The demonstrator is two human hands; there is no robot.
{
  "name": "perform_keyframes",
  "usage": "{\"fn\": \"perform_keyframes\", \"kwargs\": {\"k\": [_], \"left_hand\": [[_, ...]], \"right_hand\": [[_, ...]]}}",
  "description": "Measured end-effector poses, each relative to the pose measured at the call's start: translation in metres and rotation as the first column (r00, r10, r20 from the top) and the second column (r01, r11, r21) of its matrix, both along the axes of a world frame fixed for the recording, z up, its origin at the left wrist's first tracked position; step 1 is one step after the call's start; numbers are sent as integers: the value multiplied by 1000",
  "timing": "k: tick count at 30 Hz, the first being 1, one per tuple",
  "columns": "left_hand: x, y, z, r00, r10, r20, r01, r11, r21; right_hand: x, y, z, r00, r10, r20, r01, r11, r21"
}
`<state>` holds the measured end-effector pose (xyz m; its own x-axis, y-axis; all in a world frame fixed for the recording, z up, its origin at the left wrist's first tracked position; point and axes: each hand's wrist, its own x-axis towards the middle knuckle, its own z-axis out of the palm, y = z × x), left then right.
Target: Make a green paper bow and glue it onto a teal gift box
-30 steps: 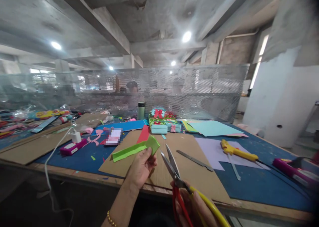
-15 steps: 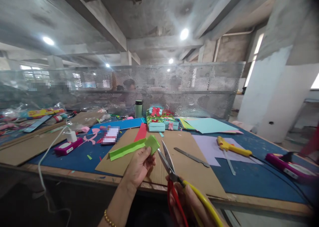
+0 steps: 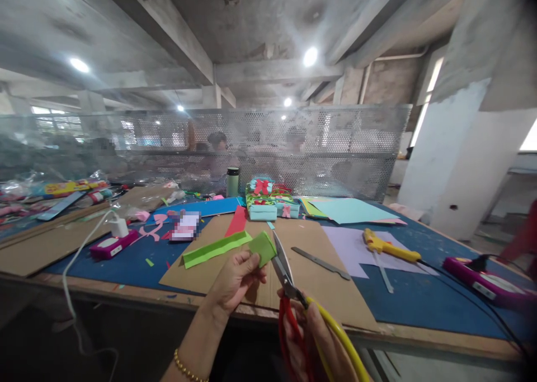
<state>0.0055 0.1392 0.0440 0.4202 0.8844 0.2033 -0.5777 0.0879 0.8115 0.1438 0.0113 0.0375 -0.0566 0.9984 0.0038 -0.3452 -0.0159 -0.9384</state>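
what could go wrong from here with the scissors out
The scissors have their blades right by the green paper piece, close to the left hand; a slip might nick its fingers.

The yellow glue gun lies on the lilac sheet; if hot, which I can't tell, it might mark it.

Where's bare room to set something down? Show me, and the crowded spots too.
Bare blue tabletop lies between the brown cardboard, yellow glue gun and right purple device. Some cardboard shows between the metal strip and scissors. Crowded: far left, around the yellow packet; back, around the bow-trimmed items.
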Motion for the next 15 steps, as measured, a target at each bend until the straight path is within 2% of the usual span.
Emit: {"fn": "perform_keyframes", "kwargs": {"k": [5,15], "left_hand": [[-1,-1,-1,1000,-29,4,29,999,27],[-1,-4,2,1000,-26,-13,26,999,22]], "right_hand": [[-3,0,-1,999,-18,-43,19,1000,21],[6,-3,-8,999,-40,32,40,999,-3]]}}
